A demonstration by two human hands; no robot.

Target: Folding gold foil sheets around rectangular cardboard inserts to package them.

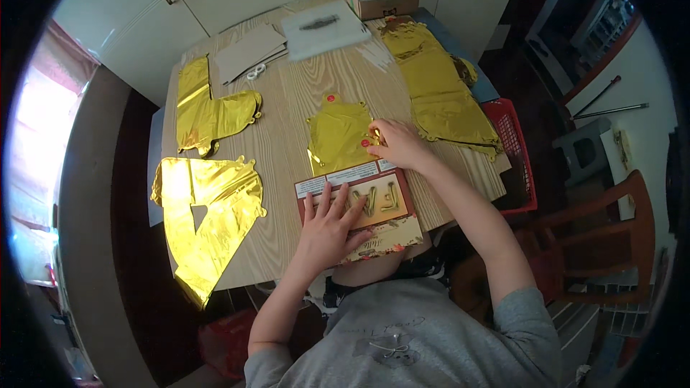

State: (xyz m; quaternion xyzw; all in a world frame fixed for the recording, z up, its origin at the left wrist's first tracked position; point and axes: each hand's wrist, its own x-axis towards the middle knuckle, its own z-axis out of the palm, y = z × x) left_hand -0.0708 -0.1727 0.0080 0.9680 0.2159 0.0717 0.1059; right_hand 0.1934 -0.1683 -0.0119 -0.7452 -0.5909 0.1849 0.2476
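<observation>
left hand (pixel 332 228): fingers spread, palm down, pressing flat on the package; grasping nothing.
right hand (pixel 394 145): thumb and fingertips pinched together on the right edge of the small foil piece, by a red round sticker (pixel 365 144).
package (pixel 399 224): flat, red-brown border, gold letter shapes pictured, yellow panel on the near side; sits at the near table edge, partly over the lap.
small foil piece (pixel 336 129): gold, creased, flat on the table, just beyond the package's far edge. its near edge meets the package; can't tell if any of it is inside or underneath.
step in hand: my read, working the foil piece at the package's far edge. in or out, can't tell from this.
next move needs: left hand steady so the package doesn't slide; right grip light and close to the edge, as thin foil probably creases easily.
left side: a bent gold foil shape (pixel 192 126), and nearer, one with a hole (pixel 231 183).
right side: long gold foil shape (pixel 440 86) near the table's right edge; red basket (pixel 519 147) beside it.
far side: grey cards (pixel 248 49), small white rings (pixel 256 70), clear plastic sheet (pixel 338 42), cardboard box (pixel 384 7).
under it all: wood-grain table (pixel 284 122).
</observation>
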